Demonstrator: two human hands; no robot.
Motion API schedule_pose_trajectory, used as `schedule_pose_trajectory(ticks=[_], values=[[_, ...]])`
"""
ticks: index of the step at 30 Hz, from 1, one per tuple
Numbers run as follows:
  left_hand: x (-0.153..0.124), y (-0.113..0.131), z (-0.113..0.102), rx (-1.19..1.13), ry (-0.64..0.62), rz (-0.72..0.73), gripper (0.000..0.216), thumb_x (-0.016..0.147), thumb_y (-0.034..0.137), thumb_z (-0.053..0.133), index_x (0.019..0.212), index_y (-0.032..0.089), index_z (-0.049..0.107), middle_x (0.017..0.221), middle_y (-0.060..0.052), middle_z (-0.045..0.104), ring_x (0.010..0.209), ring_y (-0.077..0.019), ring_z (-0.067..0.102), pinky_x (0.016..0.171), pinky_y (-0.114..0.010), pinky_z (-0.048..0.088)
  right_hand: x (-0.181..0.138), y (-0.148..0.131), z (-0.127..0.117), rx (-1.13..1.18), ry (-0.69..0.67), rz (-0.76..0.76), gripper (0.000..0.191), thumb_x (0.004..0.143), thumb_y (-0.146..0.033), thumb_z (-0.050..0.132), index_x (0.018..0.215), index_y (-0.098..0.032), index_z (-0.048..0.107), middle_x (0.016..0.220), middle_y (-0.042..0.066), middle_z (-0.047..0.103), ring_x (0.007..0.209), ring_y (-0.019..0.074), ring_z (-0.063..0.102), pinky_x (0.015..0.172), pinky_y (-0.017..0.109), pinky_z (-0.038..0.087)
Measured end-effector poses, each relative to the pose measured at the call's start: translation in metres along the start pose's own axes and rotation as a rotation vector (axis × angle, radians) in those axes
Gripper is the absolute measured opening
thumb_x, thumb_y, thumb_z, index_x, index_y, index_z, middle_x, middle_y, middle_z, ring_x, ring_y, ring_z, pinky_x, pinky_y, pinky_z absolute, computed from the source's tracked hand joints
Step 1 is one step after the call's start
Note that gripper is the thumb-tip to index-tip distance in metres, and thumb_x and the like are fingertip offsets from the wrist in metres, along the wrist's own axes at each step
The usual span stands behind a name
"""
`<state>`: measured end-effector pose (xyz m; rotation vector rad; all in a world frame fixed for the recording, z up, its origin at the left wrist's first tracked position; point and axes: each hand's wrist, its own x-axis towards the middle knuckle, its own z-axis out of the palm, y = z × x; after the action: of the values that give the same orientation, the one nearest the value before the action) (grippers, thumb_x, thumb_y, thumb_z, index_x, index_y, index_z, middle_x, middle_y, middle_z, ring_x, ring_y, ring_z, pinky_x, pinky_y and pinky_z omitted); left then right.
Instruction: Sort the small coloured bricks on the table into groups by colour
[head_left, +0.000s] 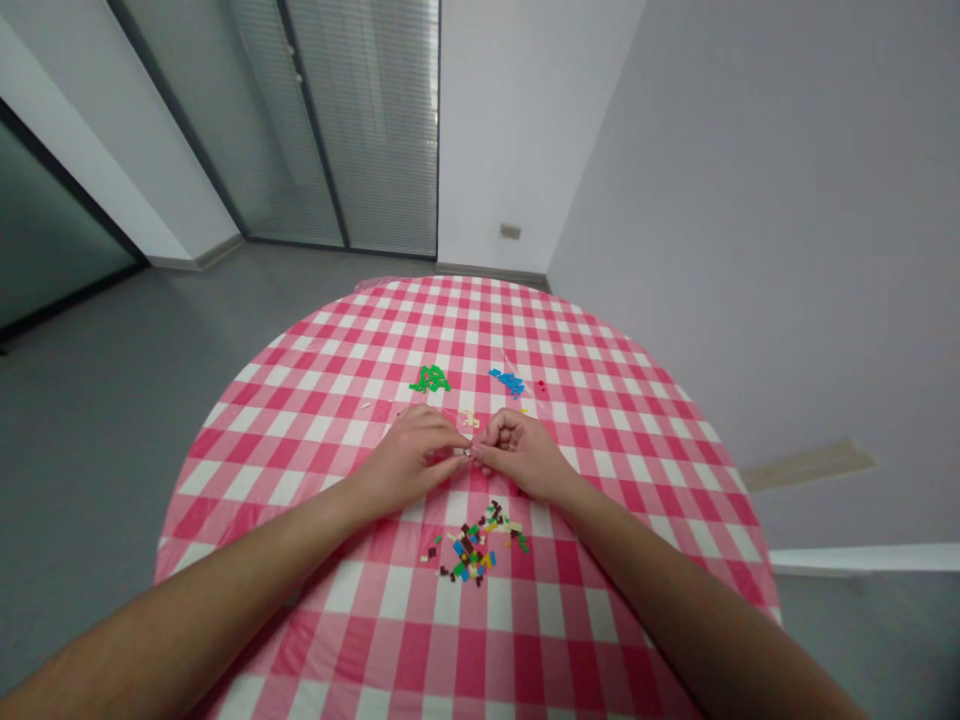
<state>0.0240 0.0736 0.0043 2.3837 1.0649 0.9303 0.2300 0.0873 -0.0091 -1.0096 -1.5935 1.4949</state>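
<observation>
My left hand (412, 452) and my right hand (525, 452) meet fingertip to fingertip over the middle of the table. Thumb and forefinger of each are pinched on a tiny, pale toy brick (468, 453), mostly covered by the fingertips; its exact shape is too small to tell. The other fingers of the right hand are curled in. Just beyond the fingertips lie a few cream bricks (470, 419). Nearer to me, between the forearms, is a loose pile of mixed-colour bricks (471, 552) in brown, green, blue, yellow and cream.
A round table with a red-and-white checked cloth (300, 430) bears everything. Farther back are a green brick pile (431, 379), a blue brick pile (508, 382) and small red pieces (541, 386). White pieces (366, 405) lie left. A wall (750, 250) stands at the right.
</observation>
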Motion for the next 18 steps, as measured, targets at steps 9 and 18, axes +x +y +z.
schedule_pose_trajectory(ticks=[9, 18], values=[[0.004, -0.008, -0.014, 0.058, 0.015, -0.036, 0.014, 0.086, 0.025, 0.058, 0.084, 0.023, 0.072, 0.082, -0.003, 0.073, 0.086, -0.0211, 0.062, 0.085, -0.038, 0.046, -0.005, -0.011, -0.009, -0.253, -0.125, 0.022, 0.014, 0.079, -0.024, 0.068, 0.09, -0.018, 0.065, 0.076, 0.001, 0.068, 0.067, 0.0122, 0.062, 0.062, 0.025, 0.049], [0.005, -0.069, -0.063, 0.269, 0.098, -0.558, 0.02, 0.078, 0.037, 0.063, 0.078, 0.024, 0.078, 0.083, -0.005, 0.077, 0.079, -0.0262, 0.068, 0.072, -0.035, 0.05, -0.012, -0.032, -0.031, -0.755, -0.547, -0.042, 0.016, 0.081, -0.013, 0.064, 0.089, -0.017, 0.078, 0.083, 0.004, 0.075, 0.067, 0.0117, 0.065, 0.061, 0.021, 0.045]])
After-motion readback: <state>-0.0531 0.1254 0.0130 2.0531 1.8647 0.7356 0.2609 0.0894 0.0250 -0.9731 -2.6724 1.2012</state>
